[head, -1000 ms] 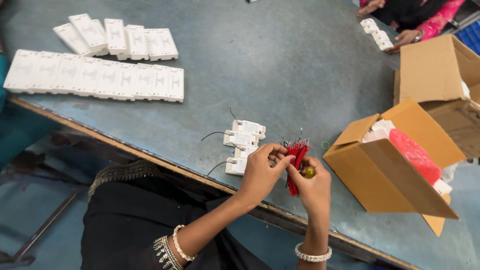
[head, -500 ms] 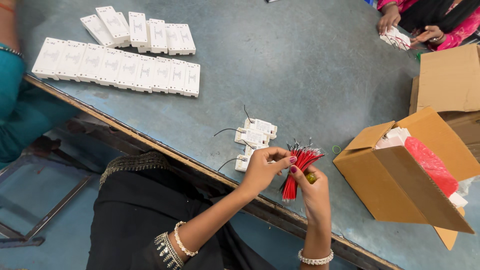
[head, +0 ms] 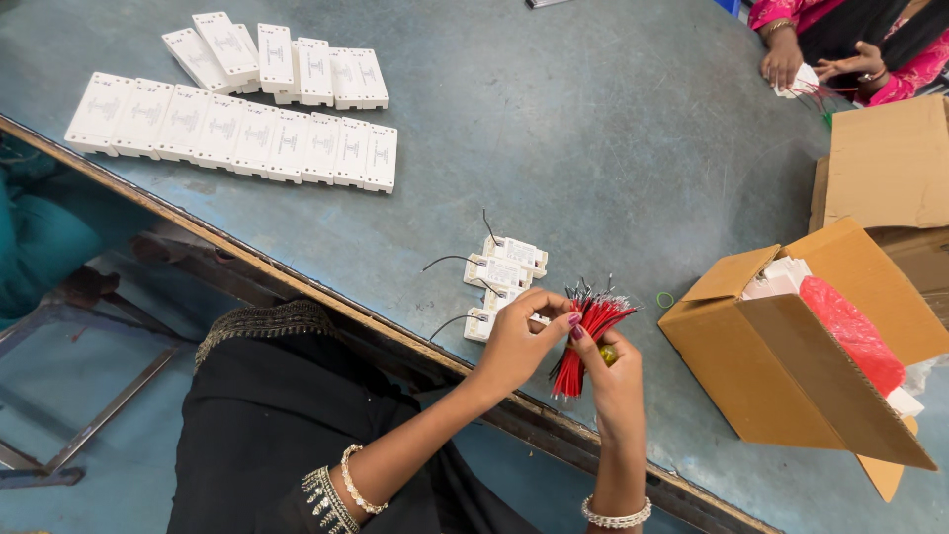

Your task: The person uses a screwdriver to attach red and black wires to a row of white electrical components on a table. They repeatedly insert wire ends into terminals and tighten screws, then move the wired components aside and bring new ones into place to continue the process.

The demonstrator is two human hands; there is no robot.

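The bundle of red wires [head: 585, 341] is held upright over the table's near edge, gripped low by the right hand [head: 613, 386]. Its bare tips are pinched, apparently, by the left hand [head: 519, 341], beside the white modules [head: 504, 277].

Bright even light, soft shadows, sharp focus, wide-angle bending at edges

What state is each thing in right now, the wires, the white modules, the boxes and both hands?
Red wire bundle: upright, gripped in the right hand.
Left hand: fingertips pinching at the bundle's top.
Three wired white modules: lying flat on the table, black leads trailing.
White modules in rows: laid side by side, untouched.
Cardboard box: flaps open, red bag inside.
Second cardboard box: flap up, contents hidden.
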